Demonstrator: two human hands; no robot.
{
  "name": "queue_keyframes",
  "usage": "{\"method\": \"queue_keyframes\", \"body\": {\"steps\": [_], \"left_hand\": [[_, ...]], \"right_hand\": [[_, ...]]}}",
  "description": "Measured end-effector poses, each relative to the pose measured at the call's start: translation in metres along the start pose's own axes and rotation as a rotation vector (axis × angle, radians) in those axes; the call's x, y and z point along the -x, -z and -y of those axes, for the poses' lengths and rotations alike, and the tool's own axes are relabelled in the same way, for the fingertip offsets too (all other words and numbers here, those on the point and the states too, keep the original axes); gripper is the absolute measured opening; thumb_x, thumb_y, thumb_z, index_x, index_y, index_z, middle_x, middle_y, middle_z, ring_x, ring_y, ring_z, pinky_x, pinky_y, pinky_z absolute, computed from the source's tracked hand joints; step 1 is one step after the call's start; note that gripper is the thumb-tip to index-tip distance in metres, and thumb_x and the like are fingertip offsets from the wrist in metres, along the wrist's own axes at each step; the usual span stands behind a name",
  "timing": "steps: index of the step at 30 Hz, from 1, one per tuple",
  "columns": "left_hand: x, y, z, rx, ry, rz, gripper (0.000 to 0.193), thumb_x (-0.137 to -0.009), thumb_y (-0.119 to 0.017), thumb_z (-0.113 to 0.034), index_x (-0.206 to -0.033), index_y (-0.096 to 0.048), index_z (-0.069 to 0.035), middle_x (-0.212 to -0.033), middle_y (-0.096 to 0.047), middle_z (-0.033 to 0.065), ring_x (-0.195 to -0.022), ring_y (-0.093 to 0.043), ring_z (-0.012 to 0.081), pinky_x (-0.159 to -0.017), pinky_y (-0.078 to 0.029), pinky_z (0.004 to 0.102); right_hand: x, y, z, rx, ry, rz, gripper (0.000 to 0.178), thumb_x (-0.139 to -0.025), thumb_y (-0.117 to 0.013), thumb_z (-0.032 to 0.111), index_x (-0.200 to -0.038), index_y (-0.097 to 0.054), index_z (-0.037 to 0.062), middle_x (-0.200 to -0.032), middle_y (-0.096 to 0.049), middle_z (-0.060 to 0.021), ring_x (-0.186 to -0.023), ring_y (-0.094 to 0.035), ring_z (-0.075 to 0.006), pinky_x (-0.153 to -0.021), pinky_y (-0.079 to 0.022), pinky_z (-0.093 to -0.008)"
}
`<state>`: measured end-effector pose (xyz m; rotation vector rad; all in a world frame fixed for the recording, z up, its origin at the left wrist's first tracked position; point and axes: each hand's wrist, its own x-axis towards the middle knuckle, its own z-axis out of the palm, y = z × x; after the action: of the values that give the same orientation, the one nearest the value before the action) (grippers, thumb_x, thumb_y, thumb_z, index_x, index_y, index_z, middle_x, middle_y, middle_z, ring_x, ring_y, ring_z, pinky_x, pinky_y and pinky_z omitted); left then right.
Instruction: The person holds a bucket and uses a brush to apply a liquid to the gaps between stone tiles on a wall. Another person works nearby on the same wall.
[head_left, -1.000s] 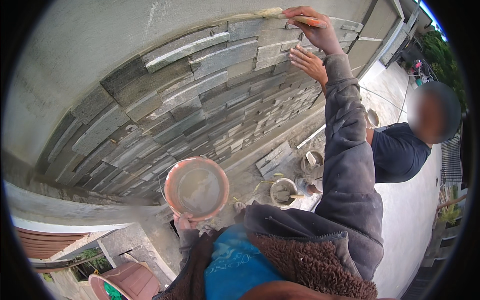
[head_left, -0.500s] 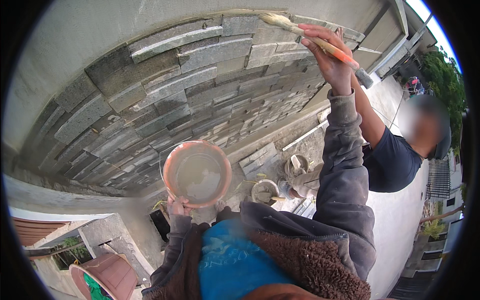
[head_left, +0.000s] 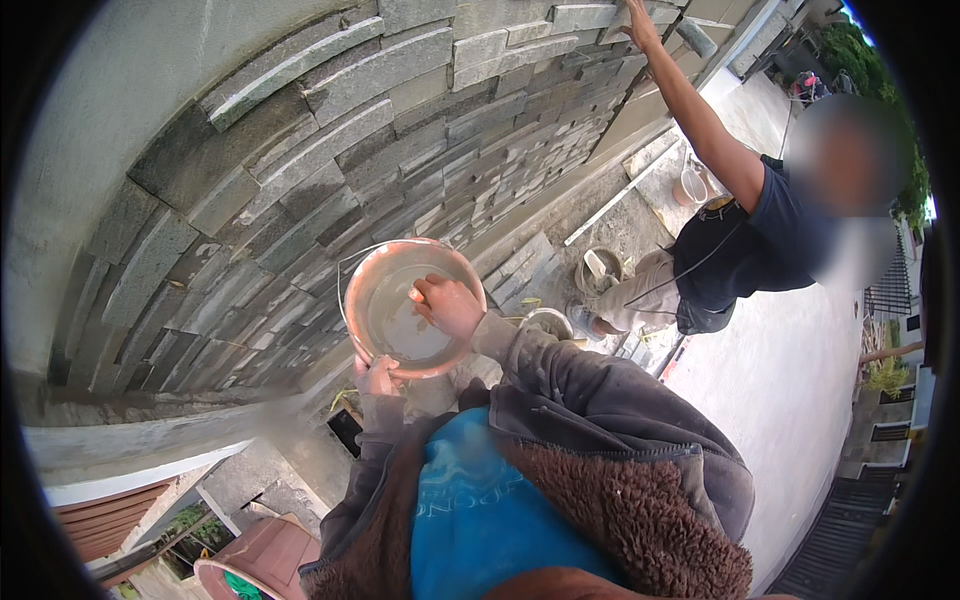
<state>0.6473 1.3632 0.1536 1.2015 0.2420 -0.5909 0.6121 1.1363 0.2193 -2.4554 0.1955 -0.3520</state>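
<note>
An orange bucket [head_left: 355, 318] with a wire handle is in front of me, with cloudy grey liquid [head_left: 390, 315] in it. My left hand [head_left: 378, 376] grips its near rim, fingers closed. Over the bucket's mouth, my right hand [head_left: 450, 308] is closed round a paintbrush, whose orange handle end [head_left: 416, 295] pokes out of the fist. The bristles are hidden from view by the hand and the bucket. Beyond the bucket rises a wall of staggered grey stone strips [head_left: 340, 165].
At the right a co-worker in a dark shirt [head_left: 735, 255] reaches a hand [head_left: 637, 25] to the upper wall. Mortar buckets [head_left: 600, 268] and stone pieces [head_left: 520, 265] lie along the wall's foot. A pinkish tub [head_left: 262, 553] stands at lower left.
My right hand has come down from the top of the wall into the bucket with the paintbrush. The bucket has shifted slightly right and up in view. The co-worker shows more fully.
</note>
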Motion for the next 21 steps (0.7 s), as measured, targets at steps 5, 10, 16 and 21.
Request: {"method": "queue_keyframes", "body": {"steps": [5,10,16,21], "left_hand": [[0.005,0.016,0.0,-0.007,-0.047,-0.015,0.035,-0.083,-0.058,0.001,-0.117,-0.054,-0.01,-0.097,-0.059,0.005,-0.076,-0.063,0.0152,-0.063,-0.061,0.0333],[0.021,0.036,-0.016,-0.012,-0.025,-0.07,0.042,-0.078,-0.063,0.0,-0.119,-0.057,-0.006,-0.089,-0.063,0.0039,-0.07,-0.063,0.0132,-0.061,-0.055,0.0285],[0.031,0.061,-0.025,0.12,0.009,-0.014,0.046,-0.076,-0.058,0.006,-0.121,-0.055,-0.005,-0.105,-0.064,0.0091,-0.084,-0.067,0.0204,-0.071,-0.061,0.0354],[0.034,0.086,-0.029,0.065,0.046,-0.051,0.051,-0.074,-0.057,0.008,-0.124,-0.055,-0.004,-0.115,-0.063,0.0115,-0.094,-0.069,0.0238,-0.076,-0.061,0.0392]], "right_hand": [[0.014,0.004,0.032,-0.164,0.063,-0.18,0.011,-0.086,-0.072,0.01,-0.095,-0.066,0.0056,-0.093,-0.066,-0.0126,-0.081,-0.069,-0.0336,-0.073,-0.056,-0.044],[0.029,-0.005,0.073,-0.228,0.179,-0.262,0.013,-0.084,-0.071,0.005,-0.096,-0.068,0.0088,-0.092,-0.064,-0.0096,-0.082,-0.068,-0.0318,-0.072,-0.055,-0.0434],[0.057,-0.022,0.117,-0.213,0.234,-0.306,0.014,-0.083,-0.07,0.004,-0.096,-0.07,0.0106,-0.094,-0.064,-0.0067,-0.087,-0.068,-0.0286,-0.075,-0.057,-0.0402],[0.068,-0.025,0.151,-0.283,0.222,-0.496,0.016,-0.08,-0.071,-0.002,-0.094,-0.072,0.0052,-0.094,-0.068,-0.008,-0.09,-0.069,-0.0283,-0.08,-0.056,-0.0383]]}}
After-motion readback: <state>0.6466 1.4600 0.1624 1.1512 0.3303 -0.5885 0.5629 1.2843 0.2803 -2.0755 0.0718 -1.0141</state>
